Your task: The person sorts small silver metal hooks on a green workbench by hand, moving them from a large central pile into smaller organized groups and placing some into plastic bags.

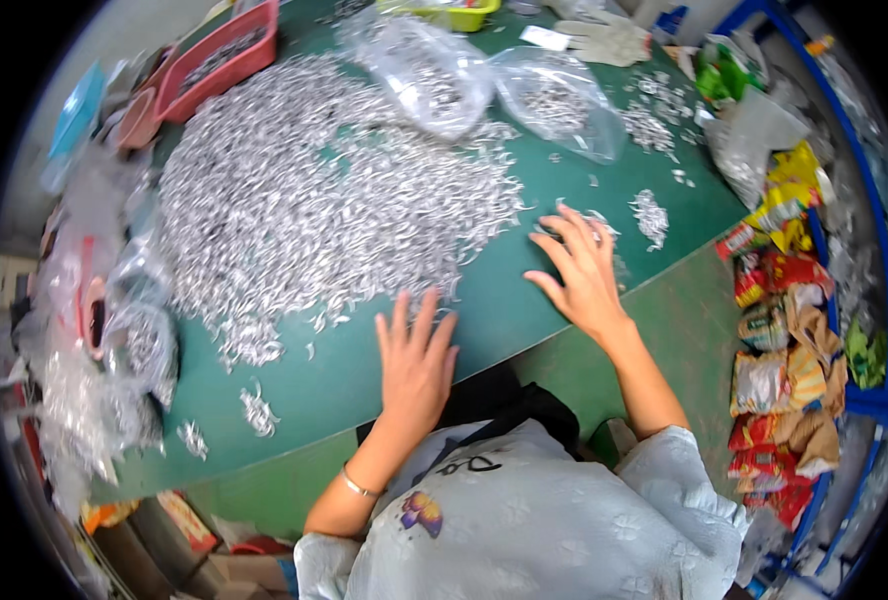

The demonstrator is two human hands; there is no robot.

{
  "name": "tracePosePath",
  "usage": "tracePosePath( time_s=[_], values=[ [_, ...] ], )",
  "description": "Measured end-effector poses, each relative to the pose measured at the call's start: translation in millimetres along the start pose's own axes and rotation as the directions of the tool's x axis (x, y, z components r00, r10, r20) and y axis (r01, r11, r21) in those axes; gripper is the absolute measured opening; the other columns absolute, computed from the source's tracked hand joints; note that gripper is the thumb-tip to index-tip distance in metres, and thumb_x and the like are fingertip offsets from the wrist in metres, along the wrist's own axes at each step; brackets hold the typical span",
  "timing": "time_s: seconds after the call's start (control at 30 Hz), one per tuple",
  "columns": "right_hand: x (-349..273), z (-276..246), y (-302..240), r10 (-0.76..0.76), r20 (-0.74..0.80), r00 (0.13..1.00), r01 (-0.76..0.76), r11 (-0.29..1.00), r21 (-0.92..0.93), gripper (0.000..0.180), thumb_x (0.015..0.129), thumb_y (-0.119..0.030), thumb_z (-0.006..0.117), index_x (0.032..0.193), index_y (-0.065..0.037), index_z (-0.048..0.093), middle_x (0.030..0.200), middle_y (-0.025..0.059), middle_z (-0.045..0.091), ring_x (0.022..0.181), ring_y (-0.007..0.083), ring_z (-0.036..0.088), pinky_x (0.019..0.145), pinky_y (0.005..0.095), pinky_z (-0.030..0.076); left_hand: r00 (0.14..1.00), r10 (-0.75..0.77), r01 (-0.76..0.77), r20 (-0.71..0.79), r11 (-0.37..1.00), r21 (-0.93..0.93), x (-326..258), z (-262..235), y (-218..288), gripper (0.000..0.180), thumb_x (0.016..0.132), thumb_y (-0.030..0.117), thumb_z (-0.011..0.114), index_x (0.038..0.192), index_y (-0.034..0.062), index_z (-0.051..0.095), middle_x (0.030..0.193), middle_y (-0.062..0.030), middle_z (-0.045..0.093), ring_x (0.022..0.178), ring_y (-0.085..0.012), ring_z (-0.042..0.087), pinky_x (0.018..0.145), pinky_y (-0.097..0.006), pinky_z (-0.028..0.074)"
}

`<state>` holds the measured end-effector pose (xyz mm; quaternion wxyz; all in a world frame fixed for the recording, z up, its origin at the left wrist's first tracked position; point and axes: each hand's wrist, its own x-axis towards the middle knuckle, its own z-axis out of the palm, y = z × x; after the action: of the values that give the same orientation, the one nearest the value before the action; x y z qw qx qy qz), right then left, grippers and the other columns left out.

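A wide, flat heap of small silvery pieces [284, 220] lies on a smooth green table [504, 315]. The pieces are thin and slightly curved, with a shiny look as of metal, and together they make a rough, bristling surface.

At the near edge of this heap is the left hand [414, 365], palm down. Its fingers are moderately spread and rather straight, with the tips at the last pieces; whether they press on them, I cannot tell. To the right of the heap, the right hand [579, 265] has its fingers spread and softly bent, the thumb standing well apart. A few pieces show beside its fingertips, but I cannot tell if it touches them.

Further right of the heap lies a small loose cluster [650, 220] of similar pieces; another small cluster [257, 412] is just beyond its near left side. Over the far right part of the heap rests a wrinkled, transparent plastic bag [429, 80], and beside it a second clear bag [559, 105], both with pieces inside. At the far left of the heap stands a red, long tray [229, 78] of rigid, straight-sided shape, holding darker grey pieces.
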<state>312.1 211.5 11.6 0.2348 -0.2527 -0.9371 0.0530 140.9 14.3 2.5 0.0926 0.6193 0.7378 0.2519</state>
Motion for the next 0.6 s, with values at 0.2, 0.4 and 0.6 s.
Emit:
tracePosePath(
  time_s=[0.2, 0.4, 0.6],
  values=[
    [19.0, 5.8, 11.6, 0.283, -0.151, 0.947, -0.266, 0.957, 0.119, 0.026, 0.086, -0.014, 0.066, 0.109, -0.003, 0.062, 0.114, 0.0128, 0.061, 0.113, 0.0317, 0.054, 0.095, 0.0428, 0.037, 0.995, 0.087, -0.093, 0.040, 0.976, 0.199, 18.4, -0.5, -25.5, 0.046, 0.085, 0.010, 0.065, 0.130, 0.0124, 0.056, 0.151, -0.0073, 0.037, 0.139, -0.0409, 0.029, 0.107, -0.067, 0.025],
    [33.7, 9.2, 95.5, 0.388, -0.262, 0.884, -0.428, 0.896, -0.117, 0.013, 0.084, -0.012, 0.068, 0.094, -0.005, 0.067, 0.092, 0.0106, 0.064, 0.092, 0.0297, 0.057, 0.080, 0.0408, 0.042, 0.994, 0.108, -0.109, 0.017, 0.959, 0.260, 23.4, -3.9, -45.1, 0.045, 0.083, 0.000, 0.057, 0.127, 0.0112, 0.058, 0.147, -0.0064, 0.041, 0.134, -0.0400, 0.035, 0.106, -0.068, 0.026],
    [35.6, 2.3, 108.3, 0.363, -0.092, 0.927, -0.375, 0.898, -0.229, 0.009, 0.079, -0.012, 0.070, 0.077, -0.005, 0.065, 0.083, 0.0096, 0.062, 0.087, 0.0292, 0.056, 0.075, 0.0422, 0.039, 0.997, 0.066, -0.076, 0.048, 0.966, 0.248, 19.4, -18.8, -48.6, 0.053, 0.078, -0.009, 0.052, 0.128, 0.0105, 0.058, 0.148, -0.0074, 0.040, 0.136, -0.0373, 0.035, 0.110, -0.066, 0.023]
  ],
)
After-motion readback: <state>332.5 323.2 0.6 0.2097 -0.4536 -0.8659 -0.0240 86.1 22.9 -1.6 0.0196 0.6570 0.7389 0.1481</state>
